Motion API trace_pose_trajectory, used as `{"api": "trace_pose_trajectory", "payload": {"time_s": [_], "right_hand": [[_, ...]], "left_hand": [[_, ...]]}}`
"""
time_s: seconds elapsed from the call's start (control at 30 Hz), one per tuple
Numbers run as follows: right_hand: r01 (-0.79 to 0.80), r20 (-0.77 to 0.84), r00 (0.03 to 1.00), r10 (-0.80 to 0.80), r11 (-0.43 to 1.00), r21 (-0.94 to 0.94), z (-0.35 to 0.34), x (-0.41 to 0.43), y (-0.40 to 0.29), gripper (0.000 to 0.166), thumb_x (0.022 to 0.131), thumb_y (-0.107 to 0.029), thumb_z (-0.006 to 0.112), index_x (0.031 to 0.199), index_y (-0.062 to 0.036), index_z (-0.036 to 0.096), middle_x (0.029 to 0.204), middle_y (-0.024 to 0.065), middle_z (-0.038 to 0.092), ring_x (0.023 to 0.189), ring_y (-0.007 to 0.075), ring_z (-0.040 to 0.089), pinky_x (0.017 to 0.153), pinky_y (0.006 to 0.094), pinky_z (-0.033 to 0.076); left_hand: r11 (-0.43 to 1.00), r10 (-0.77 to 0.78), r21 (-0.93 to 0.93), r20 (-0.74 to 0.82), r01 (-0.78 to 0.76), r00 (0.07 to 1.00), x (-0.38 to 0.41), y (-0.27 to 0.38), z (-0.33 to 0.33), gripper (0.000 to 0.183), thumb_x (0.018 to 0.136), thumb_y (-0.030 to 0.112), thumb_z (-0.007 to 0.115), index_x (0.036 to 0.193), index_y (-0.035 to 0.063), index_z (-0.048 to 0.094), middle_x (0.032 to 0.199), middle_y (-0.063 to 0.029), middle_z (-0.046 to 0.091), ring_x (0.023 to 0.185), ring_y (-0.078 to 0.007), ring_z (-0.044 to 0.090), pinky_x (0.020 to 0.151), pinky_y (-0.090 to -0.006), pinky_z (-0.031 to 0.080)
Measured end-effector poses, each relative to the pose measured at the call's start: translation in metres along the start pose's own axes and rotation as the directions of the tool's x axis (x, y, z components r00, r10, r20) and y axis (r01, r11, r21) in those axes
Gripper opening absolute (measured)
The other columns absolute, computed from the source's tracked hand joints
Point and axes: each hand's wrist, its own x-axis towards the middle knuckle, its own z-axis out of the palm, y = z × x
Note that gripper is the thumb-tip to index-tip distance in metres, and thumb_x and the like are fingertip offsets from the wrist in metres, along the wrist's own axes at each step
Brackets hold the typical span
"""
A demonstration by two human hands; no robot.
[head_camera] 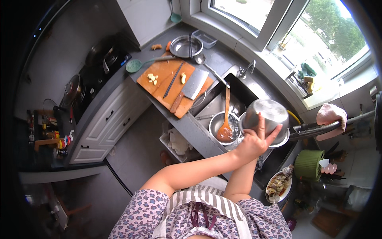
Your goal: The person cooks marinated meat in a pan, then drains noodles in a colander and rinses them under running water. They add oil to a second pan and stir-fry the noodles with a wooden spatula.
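My left hand (253,141) holds a steel bowl (267,112) that is tipped so its shiny base faces up. One finger stretches across the base. Under it sits another steel bowl (282,142), only its rim showing. My left forearm crosses over the right one, and my right hand is hidden behind it. In the sink (206,111), to the left, a steel bowl (211,127) contains a wooden spatula (226,128) and what looks like water.
Left of the sink, a wooden cutting board (158,86) carries a cleaver (195,83), a dark stick (173,79) and chopped pale pieces (152,78). A ladle (212,70) reaches over the sink edge near the faucet (246,70). A fish dish (279,186) stands at right.
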Motion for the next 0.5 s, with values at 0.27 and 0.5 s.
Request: {"api": "trace_pose_trajectory", "payload": {"time_s": [0.27, 0.5], "right_hand": [[-0.191, 0.074, 0.980, 0.184, 0.975, 0.111, -0.059, -0.012, 0.057, 0.065, 0.085, 0.002, 0.052, 0.139, 0.0004, 0.016, 0.118, 0.0151, 0.059, 0.099, 0.0136, 0.057, 0.092, 0.0235, 0.041], [0.111, 0.498, 0.860, 0.113, 0.910, -0.399, -0.085, -0.053, 0.110, 0.066, 0.085, 0.001, 0.051, 0.139, 0.0028, 0.015, 0.115, 0.0107, 0.061, 0.090, 0.0087, 0.060, 0.090, 0.0181, 0.041]], "left_hand": [[0.992, -0.053, -0.106, 0.155, 0.070, 0.986, -0.011, 0.054, 0.030, 0.058, 0.086, 0.011, 0.039, 0.142, 0.0074, 0.024, 0.119, -0.0471, 0.038, 0.050, -0.0273, 0.059, 0.048, -0.0293, 0.050], [0.974, -0.068, -0.191, 0.257, 0.120, 0.964, -0.021, 0.054, 0.047, 0.061, 0.086, 0.012, 0.040, 0.143, 0.0046, 0.019, 0.119, -0.0491, 0.034, 0.054, -0.0289, 0.061, 0.049, -0.0291, 0.050]]}}
